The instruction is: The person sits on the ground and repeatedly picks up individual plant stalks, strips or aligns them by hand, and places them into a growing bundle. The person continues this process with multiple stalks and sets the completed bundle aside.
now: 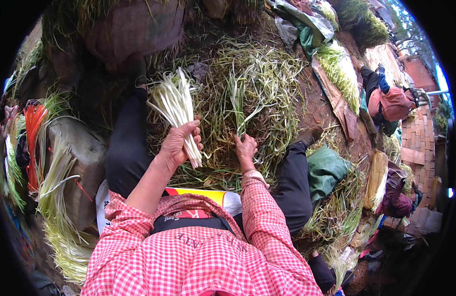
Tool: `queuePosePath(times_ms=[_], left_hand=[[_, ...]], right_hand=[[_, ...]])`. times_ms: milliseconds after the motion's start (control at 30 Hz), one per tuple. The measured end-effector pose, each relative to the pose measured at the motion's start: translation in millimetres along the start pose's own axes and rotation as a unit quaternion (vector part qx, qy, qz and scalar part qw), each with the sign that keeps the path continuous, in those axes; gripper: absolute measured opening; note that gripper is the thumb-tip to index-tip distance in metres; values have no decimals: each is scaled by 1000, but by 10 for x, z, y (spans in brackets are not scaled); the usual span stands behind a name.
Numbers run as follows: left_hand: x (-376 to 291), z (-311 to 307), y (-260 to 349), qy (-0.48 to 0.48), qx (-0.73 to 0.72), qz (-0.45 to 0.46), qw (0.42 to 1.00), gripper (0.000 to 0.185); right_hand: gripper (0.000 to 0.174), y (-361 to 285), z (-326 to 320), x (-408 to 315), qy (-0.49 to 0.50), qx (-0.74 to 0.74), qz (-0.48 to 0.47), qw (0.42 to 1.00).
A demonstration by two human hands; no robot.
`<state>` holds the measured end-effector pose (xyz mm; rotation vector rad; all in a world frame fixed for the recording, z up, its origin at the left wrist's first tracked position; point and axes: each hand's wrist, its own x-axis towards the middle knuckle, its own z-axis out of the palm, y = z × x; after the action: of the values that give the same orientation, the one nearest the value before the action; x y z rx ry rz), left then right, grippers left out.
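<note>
My left hand (181,143) is closed around a bunch of white blanched stalks (177,101), which look like garlic chives. The stalks fan out at the far end, and their other ends poke out below my fist. To its right, my right hand (246,148) pinches a thin stalk with pale and green leaves (238,98) between thumb and fingers. Under both hands spreads a heap of discarded green and yellowed leaves (272,70) on the ground between my legs.
Long pale stalks (56,181) lie at my left, beside a block-like seat (78,148) and a bundle of red ties (34,140). A green sack (326,172) rests by my right leg. Farther right, people (392,103) sit near more pale stalks (339,70).
</note>
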<state>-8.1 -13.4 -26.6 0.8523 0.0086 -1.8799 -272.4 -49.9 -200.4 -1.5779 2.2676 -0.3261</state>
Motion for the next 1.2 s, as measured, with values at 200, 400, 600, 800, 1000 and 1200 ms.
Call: queuePosePath(times_ms=[200,400,600,800,1000,1200], left_hand=[[57,48,-98,65,83,-8,994,15],[81,-32,-351,83,189,15,978,19],[137,-150,-384,61,200,-27,978,21],[100,-153,-359,6,230,-55,972,23],[7,-32,-368,-38,264,1,964,23],[2,15,-387,11,281,56,958,17]], right_hand=[[19,-18,-153,-220,-103,525,-6,845],[24,-638,-761,-1005,-195,603,23,773],[20,-590,-856,-1323,-274,552,-58,785],[29,-497,-940,-1264,-333,461,-76,819],[32,-796,-1074,-1054,-279,628,42,725],[14,-849,-899,-1016,-228,648,36,725]])
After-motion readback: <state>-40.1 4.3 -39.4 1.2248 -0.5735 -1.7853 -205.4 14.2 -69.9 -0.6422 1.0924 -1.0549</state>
